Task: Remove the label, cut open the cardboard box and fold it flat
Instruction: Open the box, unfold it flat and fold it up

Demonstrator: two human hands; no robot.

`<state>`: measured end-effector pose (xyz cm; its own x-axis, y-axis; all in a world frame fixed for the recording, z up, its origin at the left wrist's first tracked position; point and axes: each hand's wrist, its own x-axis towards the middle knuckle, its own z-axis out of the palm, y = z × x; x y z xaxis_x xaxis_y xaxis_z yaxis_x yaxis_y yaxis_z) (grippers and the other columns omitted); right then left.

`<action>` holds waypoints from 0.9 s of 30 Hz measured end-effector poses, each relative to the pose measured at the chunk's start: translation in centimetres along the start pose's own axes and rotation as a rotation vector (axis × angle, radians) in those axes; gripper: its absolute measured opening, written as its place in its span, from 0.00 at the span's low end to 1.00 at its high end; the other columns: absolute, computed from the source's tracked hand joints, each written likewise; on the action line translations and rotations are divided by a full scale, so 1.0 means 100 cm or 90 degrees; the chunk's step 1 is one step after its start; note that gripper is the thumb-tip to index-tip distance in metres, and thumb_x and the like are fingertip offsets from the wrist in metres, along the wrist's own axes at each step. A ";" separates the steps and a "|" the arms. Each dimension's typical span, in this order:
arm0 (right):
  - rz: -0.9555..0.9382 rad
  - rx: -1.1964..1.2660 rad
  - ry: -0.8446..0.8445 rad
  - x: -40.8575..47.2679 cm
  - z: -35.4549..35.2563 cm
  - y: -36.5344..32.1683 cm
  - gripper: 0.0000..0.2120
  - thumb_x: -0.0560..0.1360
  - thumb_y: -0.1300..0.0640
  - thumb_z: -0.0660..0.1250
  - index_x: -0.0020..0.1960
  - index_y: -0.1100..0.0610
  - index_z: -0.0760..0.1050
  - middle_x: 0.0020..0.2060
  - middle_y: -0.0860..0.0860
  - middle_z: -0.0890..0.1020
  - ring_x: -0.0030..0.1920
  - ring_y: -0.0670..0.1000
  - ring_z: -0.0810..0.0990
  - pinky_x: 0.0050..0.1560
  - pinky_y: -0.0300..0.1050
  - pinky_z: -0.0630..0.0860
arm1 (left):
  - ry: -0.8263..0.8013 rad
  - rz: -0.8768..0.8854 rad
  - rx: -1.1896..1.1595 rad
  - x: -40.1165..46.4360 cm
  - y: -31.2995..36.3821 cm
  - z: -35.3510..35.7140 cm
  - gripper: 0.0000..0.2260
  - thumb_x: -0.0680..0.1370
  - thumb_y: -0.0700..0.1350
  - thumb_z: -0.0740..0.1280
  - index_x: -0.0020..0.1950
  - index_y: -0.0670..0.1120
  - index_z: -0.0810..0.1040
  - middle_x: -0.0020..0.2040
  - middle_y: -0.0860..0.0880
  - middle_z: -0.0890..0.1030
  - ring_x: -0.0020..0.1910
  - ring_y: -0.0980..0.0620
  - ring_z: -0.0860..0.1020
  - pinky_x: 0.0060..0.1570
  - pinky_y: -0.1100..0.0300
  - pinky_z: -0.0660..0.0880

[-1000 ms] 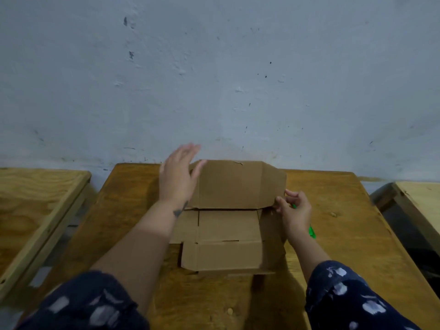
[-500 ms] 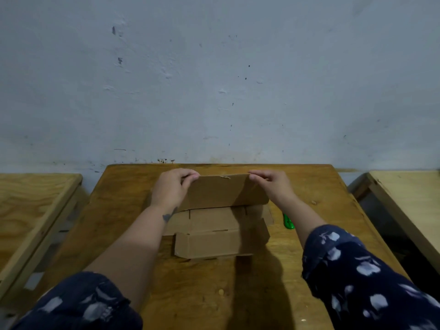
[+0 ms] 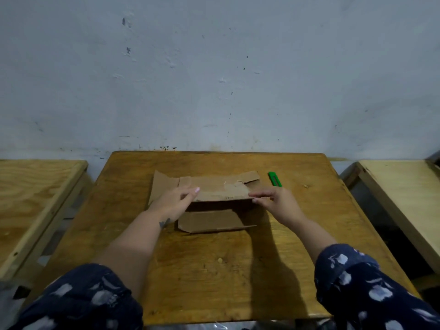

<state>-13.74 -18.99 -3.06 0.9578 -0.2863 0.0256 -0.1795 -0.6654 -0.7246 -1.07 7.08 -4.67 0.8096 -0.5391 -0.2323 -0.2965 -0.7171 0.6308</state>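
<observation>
Box: one brown corrugated cardboard box [image 3: 215, 190], opened out and mostly flattened, lies in the middle of the far half of the worn brown wooden tabletop [image 3: 214, 263].
Left grip: the left hand [image 3: 175, 201] rests on the left end of the top panel, fingers fairly straight and pointing right, thumb underneath I think, though it is hard to see.
Right grip: the right hand [image 3: 278, 201] pinches the right end of that panel's near edge with thumb and fingertips.
Near flap: one flap [image 3: 212, 221] sticks out toward the person, a dark gap between it and the lifted panel.
Cutter: one green plastic utility knife [image 3: 275, 179] lies just right of the box, apart from it.
Open room: bare wood all round, widest on the near side.
Neighbours: two pale wooden tables, one on the left [image 3: 35, 191] and one on the right [image 3: 402, 198], each across a gap.
</observation>
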 end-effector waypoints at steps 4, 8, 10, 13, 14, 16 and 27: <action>-0.092 -0.091 -0.004 -0.011 0.009 0.016 0.12 0.72 0.59 0.71 0.55 0.51 0.82 0.56 0.47 0.83 0.56 0.43 0.79 0.62 0.40 0.75 | -0.003 0.013 0.044 -0.004 -0.009 0.013 0.32 0.73 0.71 0.46 0.72 0.60 0.67 0.75 0.59 0.62 0.75 0.53 0.60 0.72 0.45 0.60; -0.157 -0.179 -0.011 -0.018 0.017 0.032 0.12 0.73 0.59 0.70 0.56 0.51 0.81 0.58 0.48 0.82 0.58 0.46 0.79 0.64 0.41 0.73 | 0.009 0.027 0.104 -0.006 -0.015 0.023 0.28 0.76 0.66 0.44 0.73 0.59 0.66 0.76 0.58 0.61 0.76 0.55 0.57 0.73 0.46 0.57; -0.195 -0.216 -0.012 -0.022 0.021 0.039 0.12 0.74 0.57 0.69 0.57 0.50 0.81 0.59 0.48 0.81 0.60 0.47 0.79 0.63 0.44 0.75 | -0.001 0.023 0.136 -0.006 -0.018 0.027 0.30 0.76 0.66 0.42 0.74 0.59 0.64 0.77 0.58 0.59 0.76 0.57 0.55 0.74 0.44 0.53; -0.209 -0.277 -0.034 -0.030 0.025 0.050 0.16 0.76 0.58 0.66 0.63 0.49 0.76 0.63 0.46 0.78 0.65 0.46 0.75 0.66 0.45 0.73 | -0.020 0.008 0.175 -0.009 -0.021 0.033 0.32 0.76 0.65 0.39 0.76 0.56 0.60 0.77 0.59 0.57 0.77 0.59 0.51 0.75 0.46 0.47; -0.199 -0.293 -0.047 -0.033 0.027 0.053 0.19 0.75 0.58 0.66 0.65 0.48 0.74 0.65 0.45 0.76 0.67 0.45 0.72 0.69 0.45 0.69 | -0.026 0.006 0.182 -0.010 -0.021 0.034 0.33 0.75 0.66 0.37 0.76 0.56 0.59 0.77 0.59 0.56 0.77 0.59 0.49 0.75 0.46 0.45; -0.167 -0.317 -0.074 -0.039 0.029 0.057 0.23 0.75 0.54 0.65 0.69 0.45 0.69 0.69 0.43 0.71 0.72 0.43 0.64 0.74 0.45 0.59 | -0.033 0.009 0.190 -0.012 -0.022 0.039 0.36 0.73 0.67 0.34 0.77 0.56 0.58 0.77 0.59 0.54 0.77 0.60 0.48 0.75 0.45 0.41; 0.026 -0.268 0.017 -0.025 0.055 0.040 0.27 0.77 0.43 0.60 0.74 0.47 0.60 0.75 0.45 0.62 0.76 0.45 0.54 0.76 0.54 0.51 | 0.011 0.000 0.134 -0.006 -0.029 0.046 0.50 0.64 0.75 0.25 0.76 0.56 0.62 0.77 0.59 0.57 0.77 0.60 0.49 0.75 0.46 0.40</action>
<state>-15.60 -17.14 -9.83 0.9428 -0.3323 0.0251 -0.2982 -0.8749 -0.3815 -3.03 7.45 -9.78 0.8176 -0.5325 -0.2192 -0.3941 -0.7950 0.4612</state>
